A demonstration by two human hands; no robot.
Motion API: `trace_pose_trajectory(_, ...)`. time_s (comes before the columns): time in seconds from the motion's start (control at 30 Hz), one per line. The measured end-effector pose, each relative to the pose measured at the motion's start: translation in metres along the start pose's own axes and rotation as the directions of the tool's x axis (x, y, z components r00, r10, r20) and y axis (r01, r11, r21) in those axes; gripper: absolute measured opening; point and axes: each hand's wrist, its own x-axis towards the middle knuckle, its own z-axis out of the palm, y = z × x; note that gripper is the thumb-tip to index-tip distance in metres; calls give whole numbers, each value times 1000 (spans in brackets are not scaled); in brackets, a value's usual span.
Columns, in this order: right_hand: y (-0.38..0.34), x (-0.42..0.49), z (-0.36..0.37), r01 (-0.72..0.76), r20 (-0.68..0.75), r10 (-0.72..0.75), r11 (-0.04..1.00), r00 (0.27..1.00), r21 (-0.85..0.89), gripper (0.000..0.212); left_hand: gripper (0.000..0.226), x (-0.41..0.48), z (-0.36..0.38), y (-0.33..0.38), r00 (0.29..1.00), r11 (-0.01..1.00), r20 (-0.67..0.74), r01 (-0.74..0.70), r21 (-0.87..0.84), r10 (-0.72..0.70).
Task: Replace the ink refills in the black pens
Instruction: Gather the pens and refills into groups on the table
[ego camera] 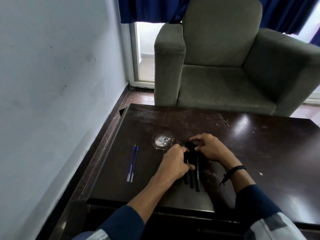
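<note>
Three black pens (194, 177) lie side by side on the dark wooden table (259, 153), their near ends pointing toward me. My left hand (174, 163) lies over the pens from the left, thumb and fingers curled around them. My right hand (209, 148) comes in from the right and its fingertips pinch the far ends of the pens. The middle of the pens is hidden under my hands. Two blue ink refills (133, 163) lie parallel on the table to the left, apart from both hands.
A round pale worn patch (161, 141) marks the table just beyond my left hand. A grey armchair (225, 66) stands behind the table. A white wall (52, 84) runs along the left, with blue curtains (152, 9) above.
</note>
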Motion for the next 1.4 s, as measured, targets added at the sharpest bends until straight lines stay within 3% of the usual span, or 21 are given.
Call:
trace_pose_trajectory(0.43, 7, 6, 4, -30, -81, 32, 999, 996, 18, 36, 67, -2, -1, 3, 1000, 1000, -5, 11, -16, -11)
trace_pose_trajectory(0.93, 5, 4, 1, -16, -40, 14, 999, 999, -49, 31, 63, -3, 0, 5, 1000, 1000, 2, 9, -11, -9)
trace_pose_trajectory(1.23, 11, 6, -1, -35, -75, 34, 999, 997, -14, 23, 48, 1, -8, 0, 996, 989, -12, 84, -119, -86)
trace_pose_trajectory(1.4, 14, 8, -1, -50, -102, 51, 999, 993, 7, 18, 34, 2, -13, -1, 995, 997, -83, 49, -53, -54)
